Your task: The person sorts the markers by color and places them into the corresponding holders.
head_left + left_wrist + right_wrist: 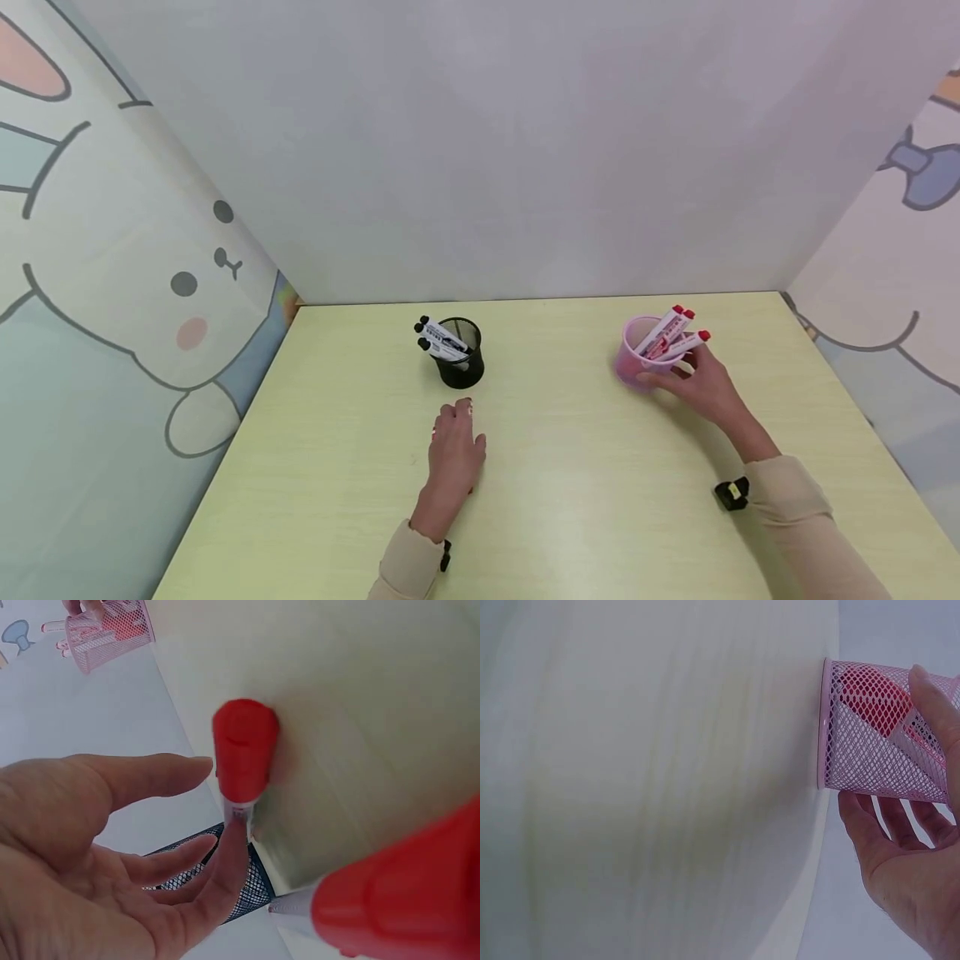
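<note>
At the right, a pink mesh pen holder [628, 367] holds several red-capped whiteboard markers [663, 333]. My right hand [701, 387] grips this holder, thumb on one side and fingers around the other. Low over the table, left of centre, my left hand [453, 450] has its thumb spread from loosely bent fingers. A red-capped marker [244, 750] lies between thumb and fingers in the left wrist view, and another red-capped marker [405, 892] is closer to the camera. From the head, the left hand mostly hides both.
A black mesh pen holder [461, 375] with several black-capped markers [442, 340] leaning in it stands just beyond the left hand. The pale yellow table [555, 500] ends at a plain back wall [525, 150]. Panels with cartoon prints stand at both sides.
</note>
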Motion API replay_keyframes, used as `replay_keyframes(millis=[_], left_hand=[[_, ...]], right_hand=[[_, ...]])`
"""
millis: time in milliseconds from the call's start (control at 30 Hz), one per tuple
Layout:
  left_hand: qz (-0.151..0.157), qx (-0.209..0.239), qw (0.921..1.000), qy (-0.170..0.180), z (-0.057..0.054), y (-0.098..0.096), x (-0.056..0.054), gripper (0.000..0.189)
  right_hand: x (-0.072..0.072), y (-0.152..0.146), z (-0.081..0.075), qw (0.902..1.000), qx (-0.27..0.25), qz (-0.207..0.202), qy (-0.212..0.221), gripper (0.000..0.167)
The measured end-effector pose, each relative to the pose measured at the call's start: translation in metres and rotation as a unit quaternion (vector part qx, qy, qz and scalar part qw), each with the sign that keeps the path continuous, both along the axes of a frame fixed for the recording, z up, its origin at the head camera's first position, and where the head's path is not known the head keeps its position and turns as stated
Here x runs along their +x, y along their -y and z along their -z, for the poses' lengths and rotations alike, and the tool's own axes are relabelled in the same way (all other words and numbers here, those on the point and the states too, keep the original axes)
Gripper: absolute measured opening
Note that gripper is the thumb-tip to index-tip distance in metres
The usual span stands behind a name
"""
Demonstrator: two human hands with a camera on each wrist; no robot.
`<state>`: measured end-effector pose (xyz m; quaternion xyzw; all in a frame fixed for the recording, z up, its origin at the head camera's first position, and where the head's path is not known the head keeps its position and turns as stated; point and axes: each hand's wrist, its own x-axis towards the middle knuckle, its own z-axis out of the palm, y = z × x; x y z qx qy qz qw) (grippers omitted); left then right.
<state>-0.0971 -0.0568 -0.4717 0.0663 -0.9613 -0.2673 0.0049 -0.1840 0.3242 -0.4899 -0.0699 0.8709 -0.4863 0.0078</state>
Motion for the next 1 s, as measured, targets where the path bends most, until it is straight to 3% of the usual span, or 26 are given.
replay_keyframes(millis=[633,1000], left_hand=[[0.006,0.021,0.9997,0.012,0.0057,0.0015,-0.0037,0.048],[-0.002,0.134,0.9908,0.015,-0.0031,-0.0016,-0.0089,0.047]], right_hand=[[0.0004,0.0005,-0.0002,1.0000,0.001,0.005,0.001,0.094],[0.0006,0.0001,-0.0002,1.0000,0.003,0.003,0.002,0.095]])
